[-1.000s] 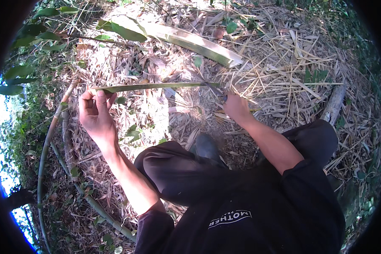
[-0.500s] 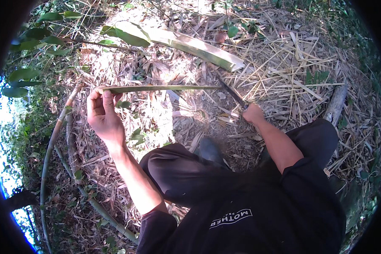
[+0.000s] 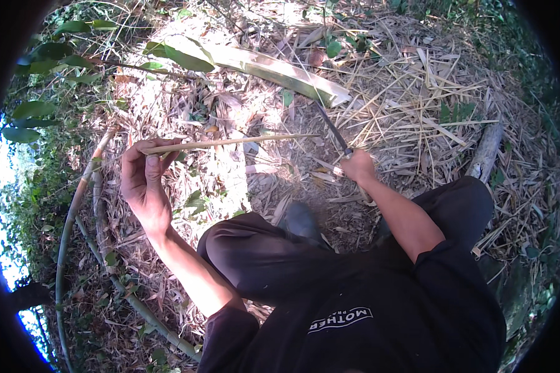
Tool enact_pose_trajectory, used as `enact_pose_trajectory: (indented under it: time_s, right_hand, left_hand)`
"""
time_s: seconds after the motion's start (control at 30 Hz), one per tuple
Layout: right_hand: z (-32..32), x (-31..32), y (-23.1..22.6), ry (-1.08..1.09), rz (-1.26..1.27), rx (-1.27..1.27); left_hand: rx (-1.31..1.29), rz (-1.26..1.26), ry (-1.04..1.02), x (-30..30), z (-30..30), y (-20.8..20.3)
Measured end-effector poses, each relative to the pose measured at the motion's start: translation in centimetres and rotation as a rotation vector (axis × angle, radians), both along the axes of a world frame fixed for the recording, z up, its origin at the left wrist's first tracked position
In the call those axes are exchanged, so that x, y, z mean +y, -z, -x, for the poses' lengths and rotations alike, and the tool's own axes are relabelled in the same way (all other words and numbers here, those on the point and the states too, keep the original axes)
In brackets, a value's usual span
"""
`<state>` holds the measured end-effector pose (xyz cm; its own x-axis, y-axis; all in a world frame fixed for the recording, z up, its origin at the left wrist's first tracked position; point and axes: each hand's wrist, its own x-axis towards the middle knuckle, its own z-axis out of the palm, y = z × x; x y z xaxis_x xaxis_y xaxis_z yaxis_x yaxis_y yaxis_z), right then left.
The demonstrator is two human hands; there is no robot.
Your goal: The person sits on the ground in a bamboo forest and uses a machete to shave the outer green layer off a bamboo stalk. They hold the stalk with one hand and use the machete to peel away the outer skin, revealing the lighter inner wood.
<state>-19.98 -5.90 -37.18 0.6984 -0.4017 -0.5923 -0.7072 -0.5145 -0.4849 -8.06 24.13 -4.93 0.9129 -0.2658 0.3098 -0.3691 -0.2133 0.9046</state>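
My left hand [image 3: 146,183] pinches one end of a long, thin bamboo strip [image 3: 230,142] between thumb and fingers. The strip lies nearly level across the view, its pale yellowish side showing. Its far end reaches close to a dark-bladed knife [image 3: 333,129]; whether the two touch, I cannot tell. My right hand [image 3: 358,166] is closed round the knife's handle, which is mostly hidden in the fist. The blade slants up and to the left. A thin pale streak [image 3: 303,69] runs upward from near the blade's tip, too fine to name.
Beyond the knife lies a split bamboo piece [image 3: 280,71]. Thin, pale bamboo slivers [image 3: 423,105] are heaped at the right, near a log [image 3: 486,152]. Long curved stems [image 3: 68,242] and leafy branches [image 3: 37,110] border the left. My boot [image 3: 302,221] rests on the littered ground.
The bamboo strip has turned from its greenish side to a paler one, its right end slightly lower. My left hand has moved a little down and left; the knife hand has shifted slightly left.
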Motion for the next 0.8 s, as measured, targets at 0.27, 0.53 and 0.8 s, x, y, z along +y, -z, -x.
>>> enact_pose_trajectory:
  time_s: [0.27, 0.53, 0.8]
  right_hand:
    - [-2.4, 4.8, -11.7, -0.268, -0.084, -0.352]
    - [-0.8, 4.5, -2.2, -0.123, -0.047, -0.248]
    - [-2.0, 5.7, -7.3, -0.18, -0.107, -0.297]
  left_hand:
    - [0.059, 0.02, 0.075, 1.0, -1.2, 0.2]
    - [0.071, 0.016, -0.078, 1.0, -2.2, 1.3]
    - [0.044, 0.014, -0.26, 1.1, -3.4, 1.9]
